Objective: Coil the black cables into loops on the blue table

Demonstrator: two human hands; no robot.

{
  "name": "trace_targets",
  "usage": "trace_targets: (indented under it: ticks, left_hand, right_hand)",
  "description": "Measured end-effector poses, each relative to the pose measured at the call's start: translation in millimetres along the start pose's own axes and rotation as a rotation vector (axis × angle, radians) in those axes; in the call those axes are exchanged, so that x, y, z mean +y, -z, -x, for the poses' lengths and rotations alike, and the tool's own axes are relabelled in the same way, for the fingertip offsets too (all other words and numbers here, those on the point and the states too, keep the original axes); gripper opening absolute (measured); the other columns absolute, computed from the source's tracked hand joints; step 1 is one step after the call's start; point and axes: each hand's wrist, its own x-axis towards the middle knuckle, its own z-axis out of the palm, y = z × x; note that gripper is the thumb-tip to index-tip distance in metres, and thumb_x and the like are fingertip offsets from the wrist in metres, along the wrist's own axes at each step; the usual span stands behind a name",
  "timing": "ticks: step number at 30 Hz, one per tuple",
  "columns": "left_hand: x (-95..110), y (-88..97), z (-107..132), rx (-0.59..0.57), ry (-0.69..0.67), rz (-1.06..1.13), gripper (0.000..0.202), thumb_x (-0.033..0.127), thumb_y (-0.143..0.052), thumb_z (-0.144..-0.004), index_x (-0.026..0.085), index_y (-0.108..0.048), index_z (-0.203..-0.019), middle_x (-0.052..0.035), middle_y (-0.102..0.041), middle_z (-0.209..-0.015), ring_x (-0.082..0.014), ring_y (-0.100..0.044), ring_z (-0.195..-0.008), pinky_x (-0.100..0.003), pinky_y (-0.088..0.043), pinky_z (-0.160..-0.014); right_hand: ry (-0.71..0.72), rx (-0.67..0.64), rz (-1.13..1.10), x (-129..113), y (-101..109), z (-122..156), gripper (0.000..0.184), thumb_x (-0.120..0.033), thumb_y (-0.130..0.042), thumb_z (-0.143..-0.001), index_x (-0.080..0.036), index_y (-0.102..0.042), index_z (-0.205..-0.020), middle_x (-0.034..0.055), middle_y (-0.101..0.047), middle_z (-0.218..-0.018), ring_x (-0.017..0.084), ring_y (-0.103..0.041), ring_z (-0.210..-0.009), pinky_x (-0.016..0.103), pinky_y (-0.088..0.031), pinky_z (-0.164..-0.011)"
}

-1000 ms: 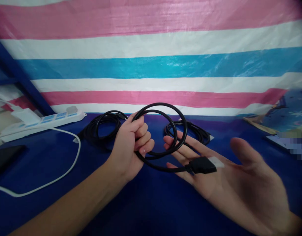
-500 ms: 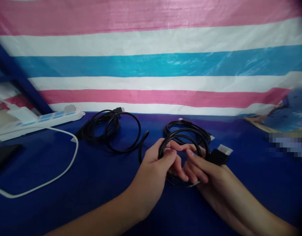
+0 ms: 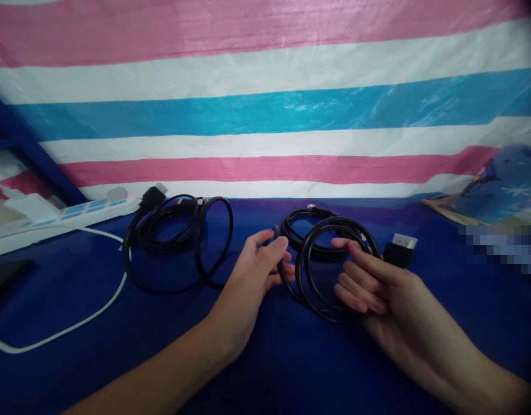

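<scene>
**Striped tarpaulin** [image 3: 265, 115]: hung as backdrop behind the counter.

**Counter** [image 3: 256, 369]: covered in blue.

**Left hand** [image 3: 248, 282]: forearm is laid in from lower left, palm turned inward. Half a second ago the coil was clasped. Now the grip is loosened and spread, with only the fingertips set against the coil's left side.

**Right hand** [image 3: 377, 288]: brought in from lower right. The grip is curled around the coil's right side, thumb laid over the top.

**Loose cable bundle** [image 3: 153, 230]: left on the counter, well apart from the hands.

**Coiled black cable** [image 3: 301, 276]: held between both hands, now raised more upright than before, just in front of a second coil [image 3: 291, 236].

**Plug** [image 3: 399, 251]: black, white-labelled, seen just beyond the right hand.
</scene>
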Motion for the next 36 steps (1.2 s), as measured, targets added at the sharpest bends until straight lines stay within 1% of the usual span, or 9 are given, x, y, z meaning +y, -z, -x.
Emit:
trace_targets:
  ticks: [6,10,14,16,19,23,29,33,36]
  left_hand:
    - [-4.8,-9.1,15.8,-0.391,0.183,0.125,0.026,0.035,-0.051,-0.088,0.014,-0.06,-0.074,0.0014,-0.055,-0.053,-0.0127,-0.062,-0.067,-0.029,-0.044,-0.085]
    - [1.7,0.3,16.6,-0.409,0.274,0.062,0.042,0.039,-0.046,-0.09,0.013,-0.059,-0.06,0.0101,-0.022,-0.031,-0.0046,-0.028,-0.029,-0.021,-0.043,-0.054]
    - [12.5,7.3,17.3,-0.698,0.574,-0.001,0.026,0.03,-0.054,-0.082,0.012,-0.062,-0.065,0.0081,-0.031,-0.033,-0.0056,-0.026,-0.027,-0.02,-0.032,-0.039]
    - [15.7,5.8,20.4,-0.685,0.674,-0.006,0.026,0.03,-0.056,-0.08,0.016,-0.051,-0.058,0.0095,-0.027,-0.035,-0.0044,-0.021,-0.029,-0.019,-0.026,-0.037]
    - [16.8,0.1,25.6,-0.521,0.571,0.041,0.048,0.04,-0.054,-0.081,0.02,-0.025,-0.049,0.0104,-0.015,-0.037,-0.0027,-0.01,-0.032,-0.02,-0.011,-0.036]
    - [17.6,-3.0,26.3,-0.418,0.347,0.193,0.053,0.037,-0.053,-0.084,0.019,-0.02,-0.047,0.0098,-0.012,-0.038,-0.0023,-0.009,-0.032,-0.021,-0.008,-0.036]
    - [28.8,6.0,23.3,-0.421,0.162,0.432,0.052,0.031,-0.042,-0.092,0.018,-0.02,-0.047,0.008,-0.012,-0.036,-0.0038,-0.01,-0.031,-0.02,-0.017,-0.038]
    - [41.6,12.9,20.1,-0.46,0.038,0.491,0.052,0.032,-0.041,-0.092,0.019,-0.02,-0.046,0.0077,-0.01,-0.036,-0.0052,-0.009,-0.031,-0.022,-0.019,-0.038]
    - [53.2,18.1,15.2,-0.379,-0.018,0.471,0.053,0.033,-0.035,-0.094,0.019,-0.017,-0.046,0.0071,-0.008,-0.036,-0.0057,-0.007,-0.031,-0.022,-0.019,-0.036]
  right_hand:
    - [0.078,-0.024,0.233,15.6,-4.6,0.6,0.025,-0.041,-0.061,-0.085,-0.02,-0.058,-0.098,-0.0085,-0.03,-0.049,0.007,-0.031,-0.043,0.02,-0.042,-0.048]
    - [-0.004,-0.196,0.492,17.7,-1.3,0.8,0.028,-0.046,-0.059,-0.083,-0.019,-0.056,-0.091,-0.0073,-0.038,-0.046,0.009,-0.038,-0.042,0.022,-0.038,-0.045]
    - [-0.065,-0.46,0.773,10.1,-1.9,3.5,0.03,-0.047,-0.055,-0.084,-0.018,-0.06,-0.091,-0.0024,-0.053,-0.051,0.008,-0.039,-0.04,0.02,-0.029,-0.038]
    - [-0.091,-0.519,0.799,7.1,-2.7,4.2,0.026,-0.042,-0.057,-0.083,-0.017,-0.061,-0.091,-0.002,-0.056,-0.056,0.007,-0.038,-0.04,0.018,-0.029,-0.037]
    - [-0.055,-0.405,0.636,6.5,-3.4,2.7,0.022,-0.033,-0.067,-0.077,-0.017,-0.063,-0.092,-0.0057,-0.047,-0.053,0.005,-0.036,-0.041,0.016,-0.03,-0.039]
    - [-0.127,-0.291,0.253,8.5,-4.3,-0.3,0.018,-0.028,-0.07,-0.076,-0.019,-0.066,-0.09,-0.0043,-0.049,-0.053,0.009,-0.05,-0.053,0.02,-0.045,-0.056]
    - [-0.249,-0.462,0.0,13.1,0.5,1.1,0.023,-0.032,-0.06,-0.084,-0.018,-0.069,-0.1,0.0066,-0.069,-0.093,0.018,-0.064,-0.091,0.03,-0.049,-0.086]
    - [-0.221,-0.655,-0.004,23.5,4.9,2.3,0.054,-0.036,-0.067,-0.076,-0.029,-0.054,-0.129,0.0051,-0.052,-0.137,0.025,-0.05,-0.123,0.04,-0.039,-0.1]
    - [-0.253,-0.775,-0.006,30.5,3.9,1.8,0.053,-0.038,-0.066,-0.078,-0.04,-0.051,-0.128,-0.0018,-0.051,-0.138,0.022,-0.051,-0.123,0.041,-0.041,-0.097]
